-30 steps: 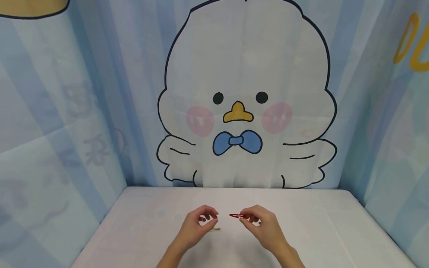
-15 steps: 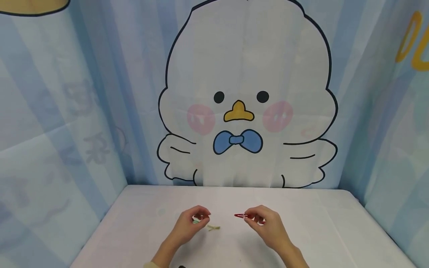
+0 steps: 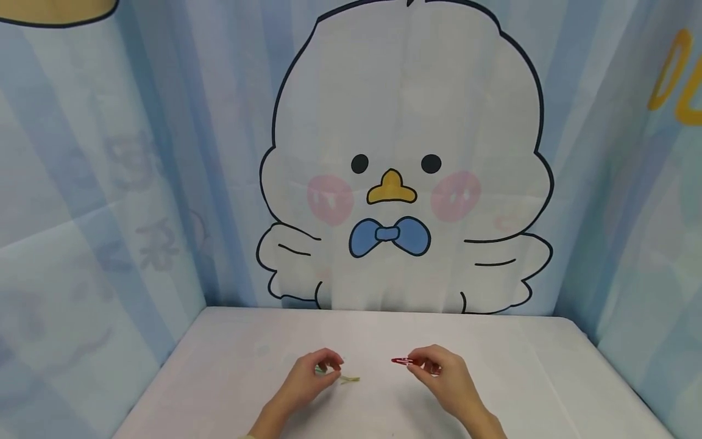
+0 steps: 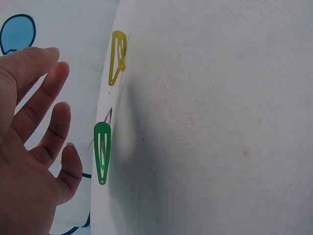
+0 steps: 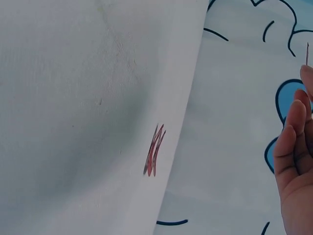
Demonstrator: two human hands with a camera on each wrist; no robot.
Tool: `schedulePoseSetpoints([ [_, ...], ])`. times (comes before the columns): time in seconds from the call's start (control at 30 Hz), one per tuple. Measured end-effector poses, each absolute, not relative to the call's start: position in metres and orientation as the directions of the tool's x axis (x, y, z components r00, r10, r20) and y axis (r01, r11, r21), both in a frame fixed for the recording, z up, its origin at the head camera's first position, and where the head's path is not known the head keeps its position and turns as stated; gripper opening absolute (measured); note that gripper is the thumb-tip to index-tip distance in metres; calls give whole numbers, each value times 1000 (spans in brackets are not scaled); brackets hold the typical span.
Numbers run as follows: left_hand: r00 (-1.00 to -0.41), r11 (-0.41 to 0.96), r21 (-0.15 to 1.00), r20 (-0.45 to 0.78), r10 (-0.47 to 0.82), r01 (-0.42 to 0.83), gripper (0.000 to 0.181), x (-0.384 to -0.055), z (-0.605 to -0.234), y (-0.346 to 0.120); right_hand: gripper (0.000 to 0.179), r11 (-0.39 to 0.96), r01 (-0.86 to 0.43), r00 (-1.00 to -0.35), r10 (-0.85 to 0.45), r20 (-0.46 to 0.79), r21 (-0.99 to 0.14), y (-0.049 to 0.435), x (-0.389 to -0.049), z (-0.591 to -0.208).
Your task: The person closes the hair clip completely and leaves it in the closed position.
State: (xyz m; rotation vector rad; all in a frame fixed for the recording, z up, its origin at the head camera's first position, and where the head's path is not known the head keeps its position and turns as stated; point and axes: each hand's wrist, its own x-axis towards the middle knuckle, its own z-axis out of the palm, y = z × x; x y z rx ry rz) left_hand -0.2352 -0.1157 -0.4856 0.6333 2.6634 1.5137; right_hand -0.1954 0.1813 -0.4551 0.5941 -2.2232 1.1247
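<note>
My right hand (image 3: 446,378) pinches a red snap hair clip (image 3: 403,361) between thumb and fingers above the table, its tip pointing left. In the right wrist view this clip (image 5: 307,54) shows only as a thin edge over the fingertips. Loosely curled, my left hand (image 3: 309,378) hovers over the table with nothing between thumb and fingers. Below it, in the left wrist view, lie a green snap clip (image 4: 102,154) and a yellow snap clip (image 4: 117,58). From the head, the yellow one shows beside the left fingertips; the green one is mostly hidden behind that hand.
Several reddish clips (image 5: 154,151) lie side by side on the white table (image 3: 493,341) beneath my right hand. A thin reddish item (image 4: 108,115) lies behind the green clip. A curtain with a cartoon bird (image 3: 406,122) stands at the table's far edge.
Both hands have moved apart: the left toward the left, the right, with the red hair clip, slightly to the right. More of the yellow clip has come into sight.
</note>
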Motion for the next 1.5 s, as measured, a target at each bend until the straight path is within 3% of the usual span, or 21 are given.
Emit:
schedulePoseSetpoints([
  [0.27,-901,496,780,195,388,382,16,-245,-492,-115,31,567,-597,-746,-132,652,-568,192,-197,-452],
  [0.6,-906,557,739,171,388,378,19,-252,-492,-111,26,604,-464,-844,-79,531,-648,204,-197,-452],
  [0.87,-920,643,680,121,374,351,21,-254,-495,-110,16,624,-283,-939,-27,342,-728,209,-200,-456],
  [1.5,-906,726,554,146,396,407,19,-256,-496,-107,13,686,-115,-983,26,182,-719,228,-210,-467],
])
